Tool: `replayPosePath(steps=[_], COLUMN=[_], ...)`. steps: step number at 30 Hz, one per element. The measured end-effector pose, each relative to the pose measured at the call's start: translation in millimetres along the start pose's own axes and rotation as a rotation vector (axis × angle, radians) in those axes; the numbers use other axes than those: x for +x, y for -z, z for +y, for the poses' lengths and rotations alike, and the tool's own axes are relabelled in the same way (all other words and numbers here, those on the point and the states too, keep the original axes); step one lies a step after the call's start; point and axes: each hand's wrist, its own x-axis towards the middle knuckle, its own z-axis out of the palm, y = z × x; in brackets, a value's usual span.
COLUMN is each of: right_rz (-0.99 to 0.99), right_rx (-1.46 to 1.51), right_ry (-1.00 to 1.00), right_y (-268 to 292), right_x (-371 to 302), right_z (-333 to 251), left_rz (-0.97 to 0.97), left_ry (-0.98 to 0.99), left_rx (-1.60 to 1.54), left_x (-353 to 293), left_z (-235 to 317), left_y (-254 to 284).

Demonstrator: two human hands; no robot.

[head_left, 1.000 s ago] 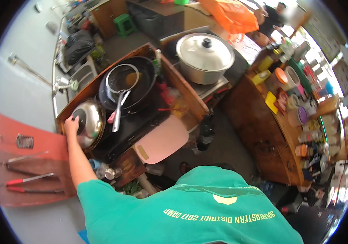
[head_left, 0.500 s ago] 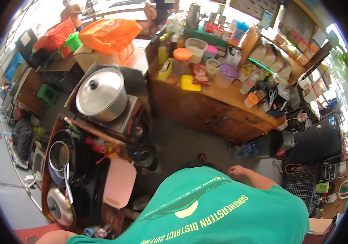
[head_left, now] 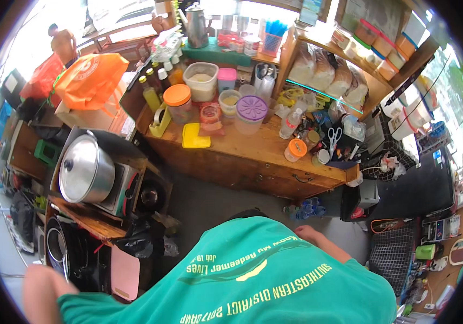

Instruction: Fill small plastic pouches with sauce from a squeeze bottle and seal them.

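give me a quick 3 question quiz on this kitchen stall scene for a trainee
1. True or false: the big steel pot has its lid on.
2. What colour is the flat lid lying on the wooden counter: A red, B yellow, C blue?
3. Which hand shows beside the green shirt, over the floor?

Key
1. True.
2. B, yellow.
3. The right hand; it holds nothing that can be seen. The left hand is out of view, only that arm's elbow shows.
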Motion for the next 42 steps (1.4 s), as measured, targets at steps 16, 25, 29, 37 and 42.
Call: replayPosePath(steps=[16, 25, 29, 37, 42], right_rz=[0.205, 0.379, 0.400, 0.554, 0.632], right_rx=[0.276, 0.503, 0.584, 0.605, 0.844], right_ry=[0.060, -0.121, -0.195, 0.152, 0.318], right_y=[58.2, -31.5, -53.8, 15.6, 76.7], right_x=[10.5, -40.9, -46.2, 13.7, 65.0], right_z=[-94.8, -125.6, -155.3, -270.2, -365.8], left_rz=[-1.346, -1.550, -1.497, -1.632, -1.573], left_ry=[0.038, -0.304, -0.391, -0.378, -0.371], left_rx=[-0.386, -0.241, -0.356, -0.352, -0.354], left_x=[-292.8, -344.2, -346.3, -338.3, -349.5], left_z=[20.2, 16.7, 14.7, 22.4, 17.5], left_y=[-521.6, -608.1, -574.8, -537.6, -528.7])
